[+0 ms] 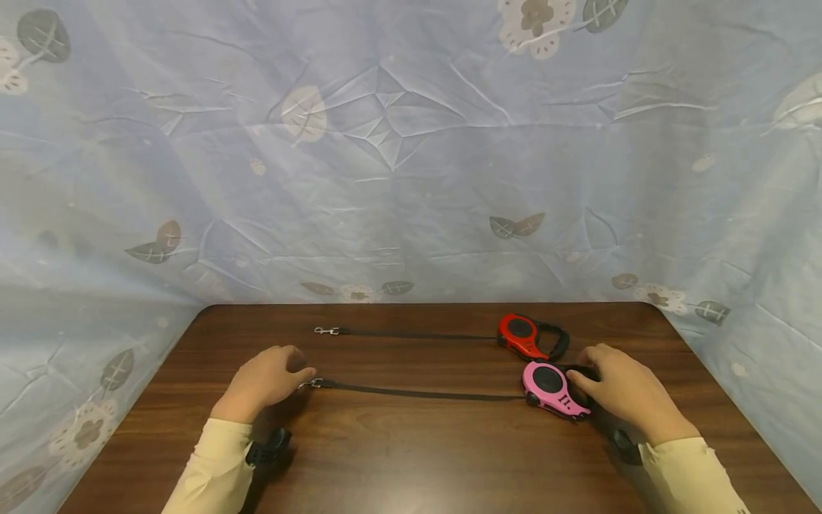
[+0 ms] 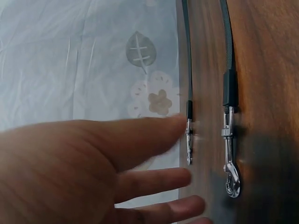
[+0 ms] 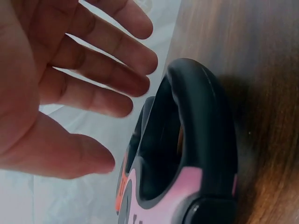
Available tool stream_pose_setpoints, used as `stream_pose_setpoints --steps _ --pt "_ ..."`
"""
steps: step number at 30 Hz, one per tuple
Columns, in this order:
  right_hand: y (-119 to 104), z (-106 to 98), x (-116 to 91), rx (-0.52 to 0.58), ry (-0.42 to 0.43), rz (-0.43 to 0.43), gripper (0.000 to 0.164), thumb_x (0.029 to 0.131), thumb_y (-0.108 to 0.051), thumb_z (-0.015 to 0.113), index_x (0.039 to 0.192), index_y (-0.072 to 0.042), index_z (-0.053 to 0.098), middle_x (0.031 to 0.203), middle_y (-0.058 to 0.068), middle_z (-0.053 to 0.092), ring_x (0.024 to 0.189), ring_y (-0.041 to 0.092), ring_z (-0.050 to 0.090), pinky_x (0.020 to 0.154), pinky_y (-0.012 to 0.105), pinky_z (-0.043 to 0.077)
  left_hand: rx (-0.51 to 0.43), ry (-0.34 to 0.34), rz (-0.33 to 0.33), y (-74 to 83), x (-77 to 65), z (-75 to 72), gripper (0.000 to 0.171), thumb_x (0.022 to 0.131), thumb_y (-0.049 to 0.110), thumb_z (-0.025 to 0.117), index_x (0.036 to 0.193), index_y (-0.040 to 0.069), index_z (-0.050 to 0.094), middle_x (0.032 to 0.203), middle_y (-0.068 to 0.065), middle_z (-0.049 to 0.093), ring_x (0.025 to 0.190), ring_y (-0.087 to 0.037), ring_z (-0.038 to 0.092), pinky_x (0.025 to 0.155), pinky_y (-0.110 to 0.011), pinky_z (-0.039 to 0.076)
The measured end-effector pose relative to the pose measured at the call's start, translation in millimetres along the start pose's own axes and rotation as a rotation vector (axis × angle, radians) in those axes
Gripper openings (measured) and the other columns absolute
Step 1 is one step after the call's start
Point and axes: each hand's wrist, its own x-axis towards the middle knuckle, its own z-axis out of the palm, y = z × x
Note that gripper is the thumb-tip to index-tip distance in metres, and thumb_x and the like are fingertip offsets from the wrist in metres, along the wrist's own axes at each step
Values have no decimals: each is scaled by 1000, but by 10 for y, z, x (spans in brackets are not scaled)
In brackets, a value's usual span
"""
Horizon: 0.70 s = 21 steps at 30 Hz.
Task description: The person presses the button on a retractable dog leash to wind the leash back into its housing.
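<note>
pink leash (image 1: 557, 395), black strap (image 1: 417, 392) drawn out, red leash (image 1: 529, 346) extended just behind

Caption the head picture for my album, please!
Red leash and pink leash on a table: left hand by the pink one's clip, right hand by its handle.

Brown wood-grain table (image 1: 411, 453), creased pale-blue sheet (image 1: 411, 203) behind, printed leaves (image 1: 43, 36), pale flowers (image 1: 536, 20)
</note>
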Motion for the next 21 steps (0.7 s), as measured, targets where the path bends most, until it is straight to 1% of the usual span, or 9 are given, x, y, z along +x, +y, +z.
stream_pose_setpoints --steps 3,6,8,10,16,21 --pt "-1 14 4 11 -4 -30 24 93 -34 76 100 -11 72 99 3 72 87 24 69 74 52 56 -1 -28 1 -15 11 17 40 95 34 74 119 2 70 112 -15 72 103 -37 68 85 -57 54" --pt "-11 20 1 20 -15 -43 17 93 -33 76 95 -17 70 91 -6 69 78 13 63 69 43 53 -6 -37 -2 -34 20 40 34 91 27 78 115 4 71 106 -12 72 99 -33 68 83 -55 54" --pt "-15 15 -3 19 -26 -48 15 93 -33 76 93 -19 69 88 -9 67 74 10 59 66 40 50 -17 -37 -7 -45 24 49 32 89 24 80 114 5 71 105 -11 71 97 -31 67 83 -55 53" --pt "-18 13 -9 17 -33 -53 14 93 -33 76 93 -21 69 87 -10 66 74 9 58 66 39 49 -22 -35 -9 -59 26 60 32 87 22 81 112 6 71 104 -11 69 97 -30 66 83 -55 53" --pt "-10 -7 -16 9 -68 -76 19 92 -35 77 96 -19 69 92 -8 68 80 13 63 70 44 52 -31 -33 -4 -88 43 74 31 84 19 84 108 6 70 101 -11 65 93 -29 62 83 -54 52" --pt "-29 -18 -14 15 -120 -80 18 93 -37 76 92 -21 68 88 -10 65 77 11 56 68 40 49 -47 -36 -8 -105 45 71 30 85 18 85 106 6 67 94 -7 62 85 -25 59 78 -50 51"
